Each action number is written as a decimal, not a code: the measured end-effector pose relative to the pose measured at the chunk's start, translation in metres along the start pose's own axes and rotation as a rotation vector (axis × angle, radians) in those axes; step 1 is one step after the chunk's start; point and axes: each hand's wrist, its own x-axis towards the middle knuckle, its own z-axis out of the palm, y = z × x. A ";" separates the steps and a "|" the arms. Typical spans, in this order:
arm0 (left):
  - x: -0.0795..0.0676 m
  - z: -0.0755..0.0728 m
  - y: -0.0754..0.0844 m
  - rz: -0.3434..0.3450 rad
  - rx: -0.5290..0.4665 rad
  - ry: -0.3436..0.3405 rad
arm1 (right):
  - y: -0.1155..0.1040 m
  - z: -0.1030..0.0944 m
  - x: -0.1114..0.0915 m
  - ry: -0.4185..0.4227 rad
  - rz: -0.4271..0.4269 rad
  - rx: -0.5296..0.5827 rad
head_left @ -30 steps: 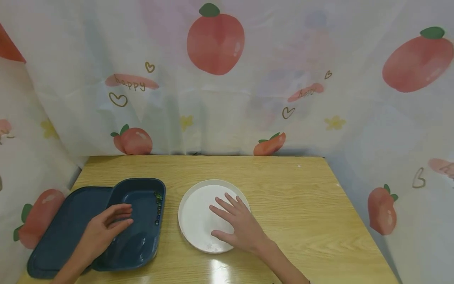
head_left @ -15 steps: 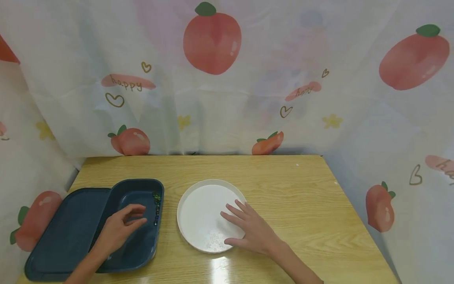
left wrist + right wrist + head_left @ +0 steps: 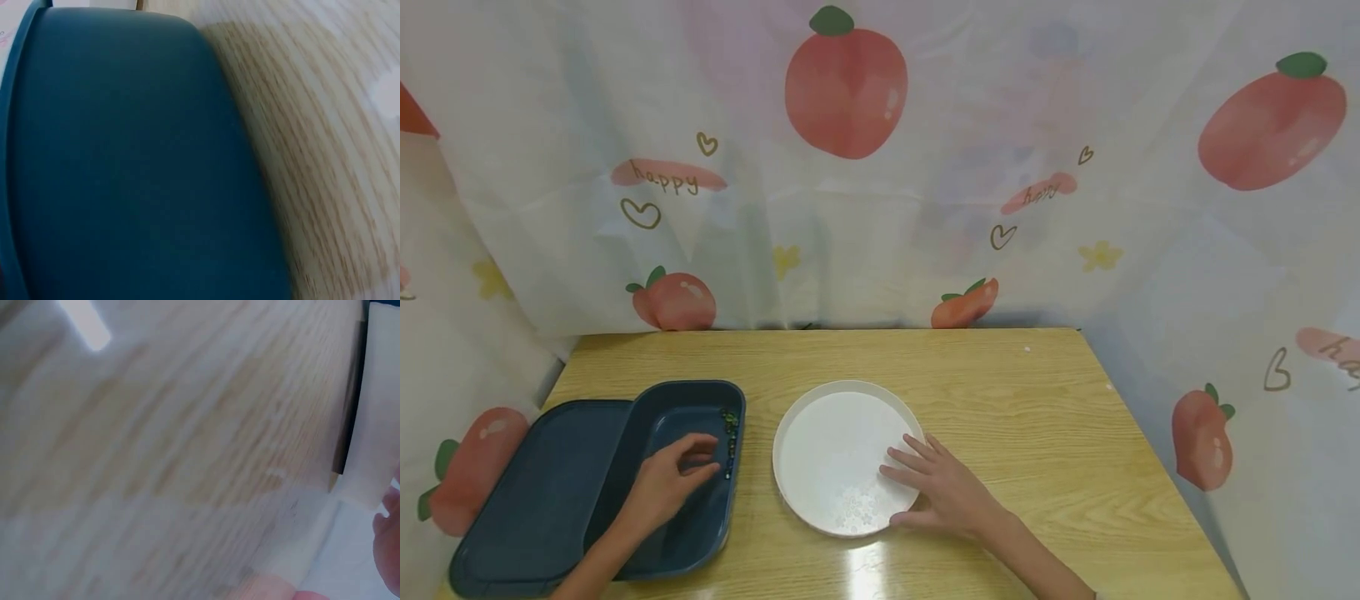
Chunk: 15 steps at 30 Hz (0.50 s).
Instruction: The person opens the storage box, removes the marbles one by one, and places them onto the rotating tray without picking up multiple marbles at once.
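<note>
In the head view my left hand is over a dark blue deep tray, thumb and fingers loosely bent with a gap between them. Nothing shows in its grasp. A row of small green and blue shiny beads lies along the tray's right inner wall, close to those fingertips. My right hand is at the right edge of a round white plate, its fingers spread over the rim. Whether they touch it is unclear. The tray's outer wall fills much of the left wrist view; the plate's side appears in the right wrist view.
A flat dark blue tray or lid lies left of the deep tray, partly hidden by it. All stand on a wooden table. A fruit-print curtain hangs behind and along both sides.
My left hand has moved right across the deep tray, closer to the beads. My right hand has drawn back rightward from over the plate to its right edge. The head view has shifted slightly.
</note>
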 end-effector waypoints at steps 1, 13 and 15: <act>0.000 0.001 0.000 -0.005 0.013 -0.003 | 0.000 0.001 -0.001 0.002 -0.005 -0.002; 0.002 0.010 -0.002 -0.022 0.096 -0.006 | 0.002 0.004 -0.003 0.004 -0.065 -0.029; 0.001 0.011 -0.002 -0.015 0.093 -0.005 | 0.001 0.004 -0.004 -0.002 -0.073 -0.034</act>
